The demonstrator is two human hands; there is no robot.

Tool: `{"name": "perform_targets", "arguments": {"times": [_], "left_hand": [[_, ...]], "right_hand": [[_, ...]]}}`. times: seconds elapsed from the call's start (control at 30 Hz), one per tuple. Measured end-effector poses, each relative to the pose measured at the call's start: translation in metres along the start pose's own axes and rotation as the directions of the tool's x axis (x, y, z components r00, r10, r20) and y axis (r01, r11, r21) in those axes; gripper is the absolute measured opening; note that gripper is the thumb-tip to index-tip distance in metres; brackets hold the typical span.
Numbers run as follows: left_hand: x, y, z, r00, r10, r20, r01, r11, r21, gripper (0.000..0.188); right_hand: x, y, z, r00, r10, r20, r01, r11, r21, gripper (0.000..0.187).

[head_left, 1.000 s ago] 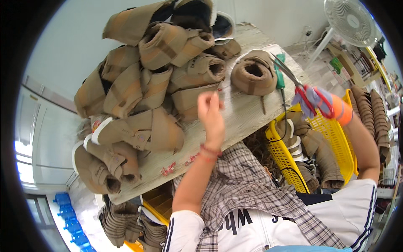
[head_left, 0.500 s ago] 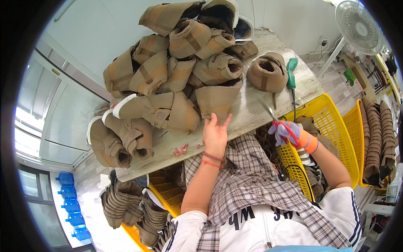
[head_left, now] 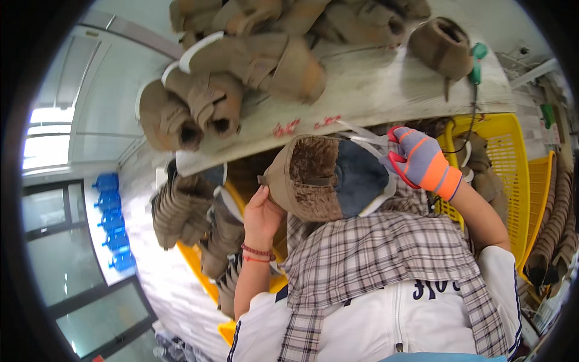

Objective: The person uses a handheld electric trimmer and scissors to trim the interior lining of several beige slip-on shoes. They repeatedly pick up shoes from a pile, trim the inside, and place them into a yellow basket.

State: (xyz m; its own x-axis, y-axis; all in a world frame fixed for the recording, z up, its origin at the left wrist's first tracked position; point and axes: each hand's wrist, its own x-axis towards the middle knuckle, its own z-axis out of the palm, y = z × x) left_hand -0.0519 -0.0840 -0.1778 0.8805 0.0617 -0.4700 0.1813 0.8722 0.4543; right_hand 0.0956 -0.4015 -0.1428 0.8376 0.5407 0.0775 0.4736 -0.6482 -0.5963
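Note:
Above my lap, my left hand (head_left: 263, 217) grips a brown shoe upper (head_left: 278, 181) by its left edge. Its open side faces up, showing brown fleece lining (head_left: 313, 166) and a dark blue part (head_left: 360, 178) with a white edge. In a grey, purple and orange glove, my right hand (head_left: 421, 158) is closed around red-handled scissors (head_left: 365, 136). The blades point left, near the upper's far right side; whether they touch it I cannot tell. Beyond, several more brown uppers (head_left: 256, 60) lie heaped on the table.
A whitish worktable (head_left: 362, 78) spans the front, with red scraps (head_left: 286, 127) near its edge. At its right end are a single upper (head_left: 439, 48) and a green-handled tool (head_left: 476, 63) with a cord. Yellow baskets (head_left: 512, 175) stand right; stacked uppers (head_left: 178, 208) are left.
My left hand has brought an upper from the table's edge to above my lap, its lined inside now showing. The scissors now point left beside it. The whole view has shifted.

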Motion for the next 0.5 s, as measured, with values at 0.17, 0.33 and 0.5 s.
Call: {"name": "perform_targets", "arguments": {"times": [0.17, 0.33, 0.5], "left_hand": [[-0.019, -0.014, -0.039, 0.983, 0.052, -0.174, -0.063, 0.997, -0.053, 0.029], [-0.015, -0.025, -0.069, 0.976, 0.108, -0.191, -0.107, 0.994, 0.014, 0.038], [-0.012, -0.027, -0.075, 0.986, 0.108, -0.125, -0.113, 0.993, -0.027, 0.035]], "right_hand": [[0.015, -0.020, 0.039, 0.945, -0.304, 0.122, 0.319, 0.938, -0.137, 0.031], [0.021, -0.032, 0.051, 0.920, -0.314, 0.235, 0.375, 0.879, -0.294, 0.030], [0.034, -0.047, 0.061, 0.900, -0.310, 0.308, 0.409, 0.844, -0.346, 0.027]]}}
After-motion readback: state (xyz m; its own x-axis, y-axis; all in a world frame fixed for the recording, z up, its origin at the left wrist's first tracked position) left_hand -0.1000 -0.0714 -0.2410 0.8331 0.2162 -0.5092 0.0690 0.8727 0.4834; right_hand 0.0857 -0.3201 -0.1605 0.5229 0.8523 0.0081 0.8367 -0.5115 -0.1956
